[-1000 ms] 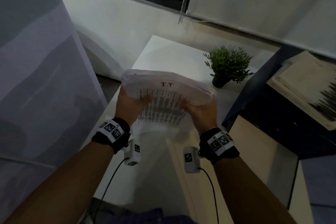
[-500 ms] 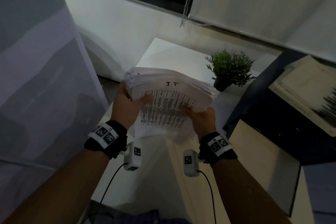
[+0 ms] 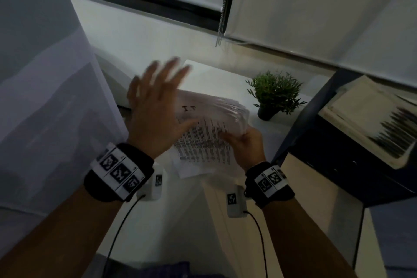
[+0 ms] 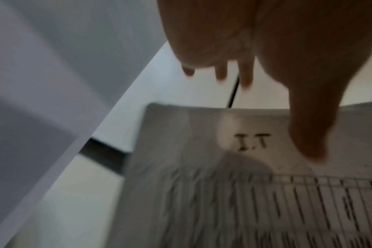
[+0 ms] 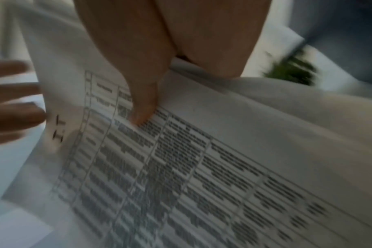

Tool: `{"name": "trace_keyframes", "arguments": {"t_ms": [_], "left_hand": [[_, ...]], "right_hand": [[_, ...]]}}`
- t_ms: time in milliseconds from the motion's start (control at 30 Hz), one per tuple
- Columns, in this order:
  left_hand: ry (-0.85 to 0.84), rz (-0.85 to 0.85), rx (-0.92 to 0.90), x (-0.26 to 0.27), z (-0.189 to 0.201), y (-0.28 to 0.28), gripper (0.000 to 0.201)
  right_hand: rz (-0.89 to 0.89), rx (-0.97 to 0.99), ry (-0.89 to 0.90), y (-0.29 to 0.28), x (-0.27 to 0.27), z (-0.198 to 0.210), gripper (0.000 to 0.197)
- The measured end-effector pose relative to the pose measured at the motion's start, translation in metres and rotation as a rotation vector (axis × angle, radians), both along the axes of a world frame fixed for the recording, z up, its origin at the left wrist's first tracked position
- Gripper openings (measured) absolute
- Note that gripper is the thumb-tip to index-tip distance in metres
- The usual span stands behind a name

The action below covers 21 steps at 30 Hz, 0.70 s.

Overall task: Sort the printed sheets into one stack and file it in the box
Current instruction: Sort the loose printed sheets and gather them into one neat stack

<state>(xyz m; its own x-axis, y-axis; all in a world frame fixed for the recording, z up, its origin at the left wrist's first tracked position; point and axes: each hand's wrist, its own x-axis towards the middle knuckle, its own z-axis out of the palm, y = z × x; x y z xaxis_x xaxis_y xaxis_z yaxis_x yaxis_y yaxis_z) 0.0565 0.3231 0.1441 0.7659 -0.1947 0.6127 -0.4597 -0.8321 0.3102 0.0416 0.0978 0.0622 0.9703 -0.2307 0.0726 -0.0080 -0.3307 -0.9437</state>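
A thick stack of printed sheets [image 3: 209,128], its top page a table headed "I.T" in handwriting, is held above the white table [image 3: 216,77]. My right hand [image 3: 244,142] grips the stack's right edge, thumb on top of the print [image 5: 142,115]. My left hand [image 3: 155,106] hovers over the stack's left side with fingers spread and straight, blurred by motion, holding nothing. In the left wrist view the stack [image 4: 244,184] lies just below my thumb [image 4: 308,142]. The filing box is not identifiable in these views.
A small potted green plant [image 3: 274,92] stands on the table to the right of the stack. A dark cabinet [image 3: 338,153] with pale papers [image 3: 370,119] on top is at the right. A large white panel [image 3: 45,97] fills the left. Window blinds hang behind.
My left hand has let go of the stack's left edge and lifted above it with fingers spread. The right hand now holds the stack alone.
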Motion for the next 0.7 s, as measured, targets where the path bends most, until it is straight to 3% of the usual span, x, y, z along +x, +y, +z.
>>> {"name": "trace_keyframes", "arguments": {"t_ms": [33, 67, 133, 200, 233, 333, 400, 467, 533, 633, 700], "left_hand": [[0.046, -0.043, 0.176, 0.002, 0.016, -0.005, 0.093], [0.121, -0.095, 0.242, 0.007, 0.023, -0.008, 0.076], [0.195, -0.177, 0.208, 0.012, 0.032, -0.010, 0.034], [0.237, -0.183, 0.087, 0.017, 0.025, -0.004, 0.027], [0.275, -0.171, -0.033, 0.020, 0.019, 0.002, 0.027], [0.404, -0.041, -0.484, 0.028, 0.001, 0.019, 0.025], [0.500, 0.041, -0.788, 0.028, -0.014, 0.025, 0.022], [0.586, 0.044, -1.080, 0.024, -0.032, 0.028, 0.023], [0.660, 0.036, -1.328, 0.022, -0.051, 0.032, 0.034], [0.746, -0.015, -1.604, 0.018, -0.075, 0.031, 0.050], [0.813, -0.084, -1.740, 0.015, -0.091, 0.026, 0.049]], "right_hand": [[0.047, -0.057, -0.038, 0.001, 0.003, 0.007, 0.027], [0.095, -0.111, -0.069, 0.001, 0.005, 0.016, 0.026], [0.153, -0.251, -0.125, 0.005, 0.011, 0.035, 0.022], [0.102, -0.383, -0.203, 0.007, 0.016, 0.048, 0.022], [0.013, -0.472, -0.216, 0.008, 0.018, 0.047, 0.033], [-0.333, -0.634, 0.016, 0.007, 0.017, 0.030, 0.101], [-0.434, -0.464, 0.209, 0.005, 0.014, 0.012, 0.125], [-0.519, -0.140, 0.346, 0.004, 0.017, -0.010, 0.139], [-0.557, 0.211, 0.365, 0.004, 0.022, -0.020, 0.142], [-0.472, 0.806, 0.388, 0.004, 0.027, -0.030, 0.142], [-0.297, 0.982, 0.411, 0.007, 0.023, -0.022, 0.136]]}}
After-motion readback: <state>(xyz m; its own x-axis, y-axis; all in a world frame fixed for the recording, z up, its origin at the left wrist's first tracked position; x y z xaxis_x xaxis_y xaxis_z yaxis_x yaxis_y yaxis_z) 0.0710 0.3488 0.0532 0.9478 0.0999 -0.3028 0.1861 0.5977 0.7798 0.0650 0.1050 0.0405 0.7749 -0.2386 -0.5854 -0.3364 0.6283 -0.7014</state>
